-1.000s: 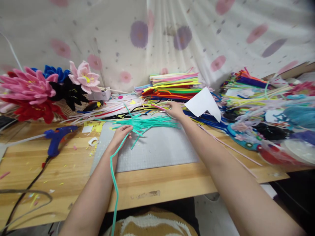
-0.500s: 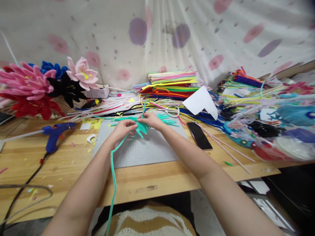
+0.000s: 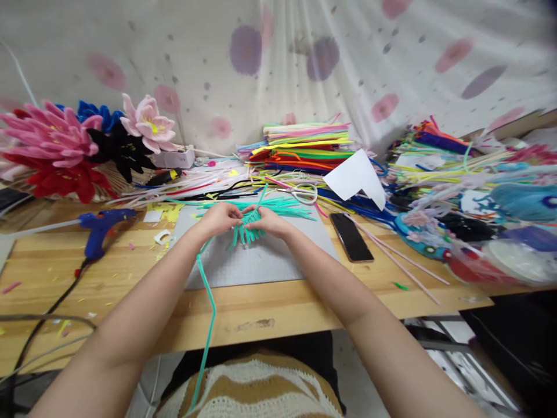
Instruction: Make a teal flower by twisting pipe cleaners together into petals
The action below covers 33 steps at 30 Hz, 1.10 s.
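Observation:
Between my hands is a piece made of teal pipe cleaners point(image 3: 249, 233), its short ends fanned out toward me like a comb. My left hand point(image 3: 221, 220) pinches its left side, fingers closed. My right hand point(image 3: 272, 222) grips the right side, thumb and fingers together. One long teal pipe cleaner point(image 3: 212, 316) trails from beneath my left hand, bends, and hangs over the table edge to my lap. Behind the hands, more cut teal pipe cleaners point(image 3: 291, 207) lie in a loose pile on the grey cutting mat point(image 3: 261, 270).
A blue glue gun point(image 3: 98, 229) with its cord lies at left, below fuzzy flowers point(image 3: 56, 139). Scissors point(image 3: 304, 193) and white paper point(image 3: 354, 177) rest behind the mat. A phone point(image 3: 350, 237) is right of it. Stacked pipe cleaners point(image 3: 308, 145) line the back.
The teal piece has turned in my hands, so its ends now spread downward in a row. The long trailing pipe cleaner has swung right.

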Available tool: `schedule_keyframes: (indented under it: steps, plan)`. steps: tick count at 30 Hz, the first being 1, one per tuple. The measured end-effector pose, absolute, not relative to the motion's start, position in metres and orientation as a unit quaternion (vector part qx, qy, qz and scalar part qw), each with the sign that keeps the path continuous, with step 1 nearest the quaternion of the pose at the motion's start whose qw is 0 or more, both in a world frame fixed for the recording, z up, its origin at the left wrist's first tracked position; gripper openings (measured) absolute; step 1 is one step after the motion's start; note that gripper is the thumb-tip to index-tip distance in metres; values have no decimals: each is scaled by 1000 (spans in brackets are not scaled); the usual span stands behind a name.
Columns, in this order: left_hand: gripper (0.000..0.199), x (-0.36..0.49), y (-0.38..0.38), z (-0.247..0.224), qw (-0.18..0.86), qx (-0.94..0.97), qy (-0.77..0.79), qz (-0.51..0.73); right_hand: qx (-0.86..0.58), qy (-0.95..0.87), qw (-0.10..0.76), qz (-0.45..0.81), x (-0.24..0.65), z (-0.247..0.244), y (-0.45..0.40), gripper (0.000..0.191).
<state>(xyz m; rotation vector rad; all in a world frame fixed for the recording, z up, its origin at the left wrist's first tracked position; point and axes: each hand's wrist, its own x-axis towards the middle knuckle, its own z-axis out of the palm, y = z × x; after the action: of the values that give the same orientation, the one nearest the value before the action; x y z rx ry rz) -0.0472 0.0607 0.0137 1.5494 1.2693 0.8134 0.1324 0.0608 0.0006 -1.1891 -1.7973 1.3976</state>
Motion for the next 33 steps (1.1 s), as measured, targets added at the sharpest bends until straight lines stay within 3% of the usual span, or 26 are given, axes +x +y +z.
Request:
schedule_keyframes:
  steps: [7,12,15,23,26,30,33]
  plan:
    - [12,-35,51,11,464,576,549,390,-443,-611,345,558,122,0,55,49]
    - [13,-33,45,17,442,536,534,482,-385,-533,281,699,118,1,44,26]
    - [15,-34,40,24,431,528,526,510,-327,-500,233,767,116,5,37,24]
    - [16,-44,29,33,365,614,501,489,-313,-472,191,801,112,12,35,8]
    - [23,-47,27,38,426,575,508,480,-307,-484,183,799,111,8,36,7]
    - [25,-54,23,33,597,515,487,376,-299,-498,181,794,108,-3,38,9]
    - [24,-54,21,20,600,518,458,402,-317,-492,200,785,104,-8,42,10]
